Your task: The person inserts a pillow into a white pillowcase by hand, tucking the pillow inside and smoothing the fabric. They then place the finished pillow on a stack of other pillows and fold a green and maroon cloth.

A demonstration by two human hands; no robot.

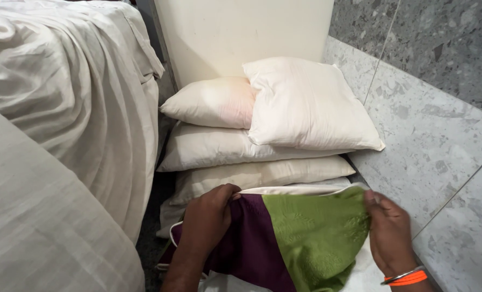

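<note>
Head view, one item in hand. Cover (284,238), purple and green with a white piped edge, lay at lower centre of the frame over a white pillow, its open edge towards the stack. Left hand (206,221) was closed on the purple side at the opening, fingers curled over the piping; right hand (390,232), with an orange and a metal bangle at the wrist, pinched the green corner at lower right. Stack (262,135) of bare white pillows stood at centre against a cream panel; bedsheet (62,108) filled the left; grey tiles (441,146) lay to the right. Judgement: the step wanted both grips kept level at the opening, edge held taut, pulled evenly so the fabric did not bunch.
</note>
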